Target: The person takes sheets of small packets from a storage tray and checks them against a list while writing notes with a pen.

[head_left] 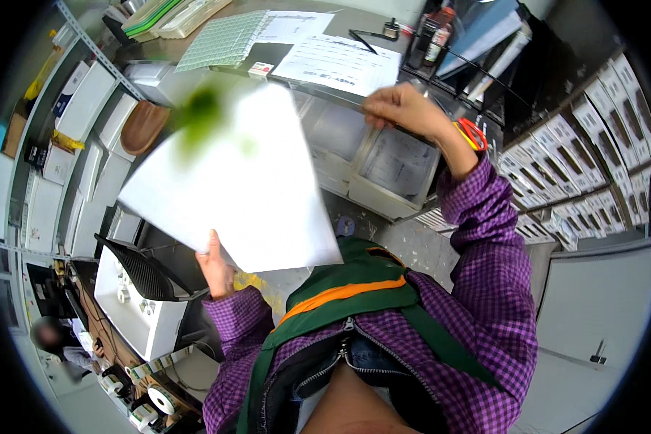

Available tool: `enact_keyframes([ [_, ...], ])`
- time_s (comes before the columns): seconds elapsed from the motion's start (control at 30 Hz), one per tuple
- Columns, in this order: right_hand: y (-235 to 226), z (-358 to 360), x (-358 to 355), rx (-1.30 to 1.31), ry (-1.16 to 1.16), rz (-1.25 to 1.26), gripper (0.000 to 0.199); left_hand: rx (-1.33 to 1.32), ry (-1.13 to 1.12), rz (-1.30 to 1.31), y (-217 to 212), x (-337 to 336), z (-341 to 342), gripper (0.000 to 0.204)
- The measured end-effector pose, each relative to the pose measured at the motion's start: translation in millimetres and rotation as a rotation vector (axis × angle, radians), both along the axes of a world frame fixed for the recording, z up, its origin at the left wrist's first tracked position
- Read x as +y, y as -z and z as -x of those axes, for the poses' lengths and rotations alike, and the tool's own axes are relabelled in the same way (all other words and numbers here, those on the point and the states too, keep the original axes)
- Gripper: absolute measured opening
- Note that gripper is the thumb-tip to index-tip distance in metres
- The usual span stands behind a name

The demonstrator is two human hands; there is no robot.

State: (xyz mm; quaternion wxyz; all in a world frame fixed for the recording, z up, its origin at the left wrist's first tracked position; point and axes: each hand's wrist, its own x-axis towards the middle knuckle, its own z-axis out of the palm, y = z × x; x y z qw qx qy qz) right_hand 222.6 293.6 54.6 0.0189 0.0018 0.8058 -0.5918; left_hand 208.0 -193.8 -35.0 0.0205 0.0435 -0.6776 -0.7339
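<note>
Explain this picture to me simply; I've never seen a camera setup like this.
There is no machine here. The picture comes from a wide camera worn on a person's head, looking down, so straight edges bend toward the rim. The checked purple sleeves are the wearer's own. The left hand holds a large white sheet; a blurred green patch shows near its top. The right hand is near the desk's front edge; whether it holds anything is unclear. On the desk lie a green grid mat, papers and a small box.
</note>
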Motion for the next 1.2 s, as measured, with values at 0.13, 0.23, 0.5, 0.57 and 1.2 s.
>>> enact_keyframes([
  [0.13,31,116,43,0.269,0.256,-0.591,0.028,-0.07,-0.073,-0.162,-27,-7,42,0.051],
  [0.23,75,189,67,0.244,0.591,-1.009,0.02,-0.172,-0.07,-0.166,-37,-6,78,0.054],
  [0.5,161,290,42,0.288,0.606,-1.192,0.012,0.266,0.55,0.378,19,-10,184,0.068],
  [0.57,142,286,45,0.157,0.627,-1.16,0.016,-0.205,0.434,-0.017,1,51,215,0.07],
  [1.2,-12,202,-68,0.362,0.915,0.375,0.024,0.044,1.161,0.05,-14,156,410,0.046],
])
